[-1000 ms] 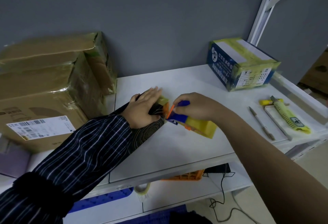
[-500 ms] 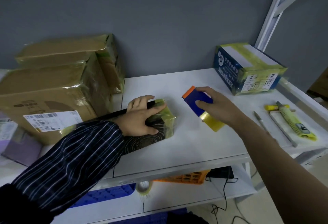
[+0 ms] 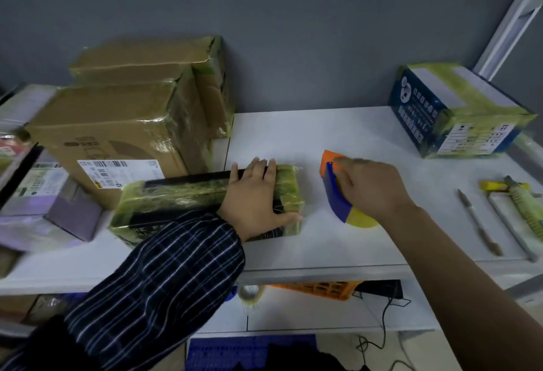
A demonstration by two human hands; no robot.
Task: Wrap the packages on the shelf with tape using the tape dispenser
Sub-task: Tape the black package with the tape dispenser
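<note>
My left hand [image 3: 255,194] lay flat, fingers straight, on the right end of the long dark box banded in yellowish tape [image 3: 182,194]. The box sat on the white shelf board [image 3: 323,241], and my right hand [image 3: 373,191] curled round the blue-and-orange tape dispenser [image 3: 335,191] just beside that end. Pinned only by a flat palm, the box could, I judged, skid or swivel once tape tugged on it, laying the next band crooked.

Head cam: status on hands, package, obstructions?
Left hand flat on the black package. Right hand grips the tape dispenser beside it, apart. Nothing between them.
</note>
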